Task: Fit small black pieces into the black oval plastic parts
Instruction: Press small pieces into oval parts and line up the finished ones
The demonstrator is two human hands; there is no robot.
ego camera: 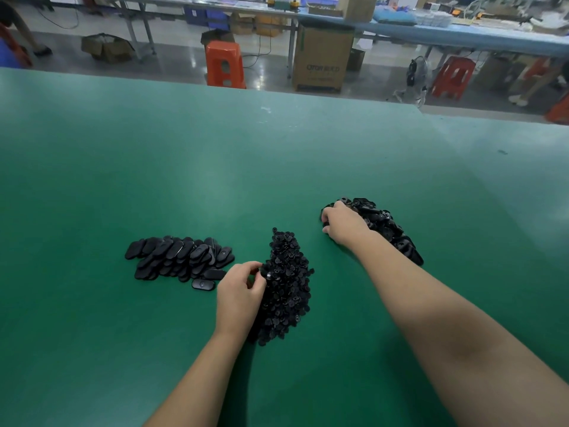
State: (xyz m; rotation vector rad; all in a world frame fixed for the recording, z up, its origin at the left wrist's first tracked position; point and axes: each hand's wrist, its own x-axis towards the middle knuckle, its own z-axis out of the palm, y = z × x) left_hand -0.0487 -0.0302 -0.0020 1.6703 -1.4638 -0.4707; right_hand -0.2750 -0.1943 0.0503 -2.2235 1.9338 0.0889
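On the green table [215, 164] lie three dark heaps. A stack of black oval parts [178, 257] sits at the left. A heap of small black pieces [288, 285] is in the middle. Another pile of black oval parts [381, 224] lies at the right. My left hand [240, 295] rests at the left edge of the small pieces, its fingers curled and pinching at them. My right hand [341, 224] reaches into the near-left side of the right pile, fingers curled down among the parts; what it holds is hidden.
The table's far edge runs across the upper view. Beyond it on the floor stand orange stools [224, 64], a cardboard box [321, 58], a fan [414, 80] and long blue workbenches [462, 35].
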